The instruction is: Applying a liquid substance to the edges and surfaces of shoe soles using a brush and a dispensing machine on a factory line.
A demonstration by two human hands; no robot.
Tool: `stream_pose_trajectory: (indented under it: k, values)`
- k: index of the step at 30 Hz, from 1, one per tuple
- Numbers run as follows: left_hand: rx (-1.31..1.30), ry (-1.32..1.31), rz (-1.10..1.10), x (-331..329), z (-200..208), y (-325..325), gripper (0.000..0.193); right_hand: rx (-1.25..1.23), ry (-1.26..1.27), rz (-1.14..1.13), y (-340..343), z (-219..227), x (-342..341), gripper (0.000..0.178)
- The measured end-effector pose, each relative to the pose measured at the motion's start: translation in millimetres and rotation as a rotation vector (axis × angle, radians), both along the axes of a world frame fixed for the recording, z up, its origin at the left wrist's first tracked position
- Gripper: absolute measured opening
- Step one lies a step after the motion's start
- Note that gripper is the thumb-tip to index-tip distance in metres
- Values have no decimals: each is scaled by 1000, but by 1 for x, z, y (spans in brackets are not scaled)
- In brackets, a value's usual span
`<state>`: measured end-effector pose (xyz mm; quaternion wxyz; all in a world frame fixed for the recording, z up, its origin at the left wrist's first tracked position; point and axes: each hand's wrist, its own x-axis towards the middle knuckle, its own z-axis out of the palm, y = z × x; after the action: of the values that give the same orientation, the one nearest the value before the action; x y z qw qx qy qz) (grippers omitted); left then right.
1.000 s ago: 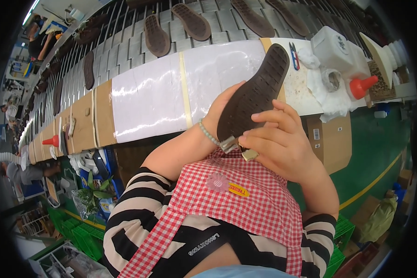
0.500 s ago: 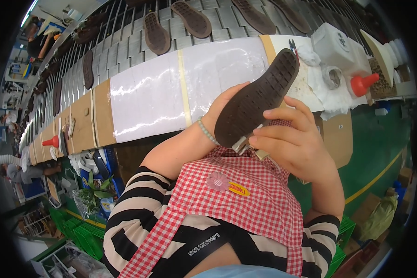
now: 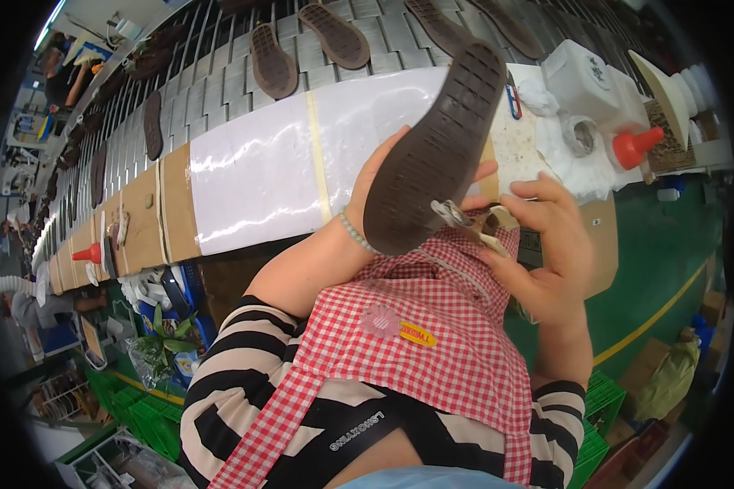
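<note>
A dark brown shoe sole [image 3: 436,147] with a grooved tread is held up in front of my chest, its heel end low and its other end up over the table. My left hand [image 3: 373,181], with a beaded bracelet on its wrist, is wrapped round the sole from behind, and fingertips show past its right edge. To the right, my right hand [image 3: 550,244] is curled with thumb and fingers around a crumpled pale strip [image 3: 491,226], which reaches the sole's lower right edge. What the strip is made of I cannot make out.
A slatted metal conveyor [image 3: 220,69] carries several brown soles [image 3: 333,37]. Before it lies a white plastic-covered board [image 3: 253,175]. Red-and-blue snips [image 3: 514,99], a white plastic bottle [image 3: 577,73], white rags [image 3: 587,175] and a red-nozzled bottle [image 3: 636,148] lie to the right.
The sole has shifted up and left and turned more upright. My right hand has moved right from the sole's face, its fingers opening wider, and more of the pale strip shows.
</note>
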<state>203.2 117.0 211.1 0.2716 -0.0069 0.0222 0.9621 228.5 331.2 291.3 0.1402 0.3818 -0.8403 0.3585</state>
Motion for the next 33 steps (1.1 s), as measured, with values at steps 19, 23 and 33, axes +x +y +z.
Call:
stream_pose_trajectory:
  k: [19, 23, 33]
  values:
    - [105, 46, 88, 3, 15, 4, 53, -98, -20, -145, -7, -22, -1, 39]
    - [-247, 150, 192, 9, 17, 7, 48, -186, -8, -287, -3, -21, -6, 40]
    - [-1917, 1143, 584, 8, 15, 13, 40, -179, 121, -277, 3, -15, -17, 42]
